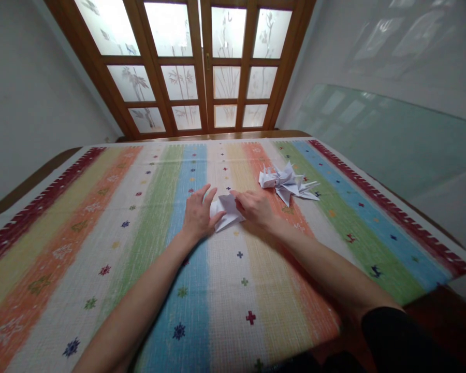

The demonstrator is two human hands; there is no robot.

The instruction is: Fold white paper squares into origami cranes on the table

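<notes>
A folded piece of white paper [228, 211] lies on the striped tablecloth between my two hands, with creases and a pointed flap showing. My left hand [199, 211] rests at its left side; the thumb lies on the paper while the other fingers are spread and raised. On the other side, my right hand [253, 207] is closed, its curled fingers pinching the upper right edge of the paper. The tips of those fingers are partly hidden. Beyond my right hand sits a cluster of folded white paper cranes [287, 182], their points and wings overlapping.
The table wears a colourful striped tablecloth [140, 248] with small printed figures. Wooden doors with frosted panes [227, 83] stand past its far edge. A white wall [23, 77] rises at the left, and a pale glass panel [373, 134] leans along the right side.
</notes>
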